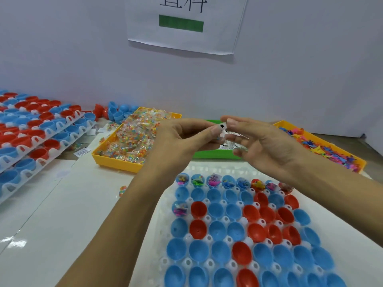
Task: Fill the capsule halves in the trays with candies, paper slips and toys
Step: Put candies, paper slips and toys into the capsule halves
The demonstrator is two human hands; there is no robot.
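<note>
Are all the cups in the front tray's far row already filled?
Yes, every capsule half in the far row of the front tray holds colourful bits, while nearly all rows nearer the person lie empty.

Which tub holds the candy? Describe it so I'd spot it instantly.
Start at the white capsule tray nearest the person and look beyond its far left corner. The yellow plastic tub there brims with clear packets of tiny multicoloured candies; the green tub beside it doesn't.

Glossy plastic capsule halves [217, 230] sit in a translucent plastic tray [187, 238] on a shiny tabletop [62, 214].
</note>
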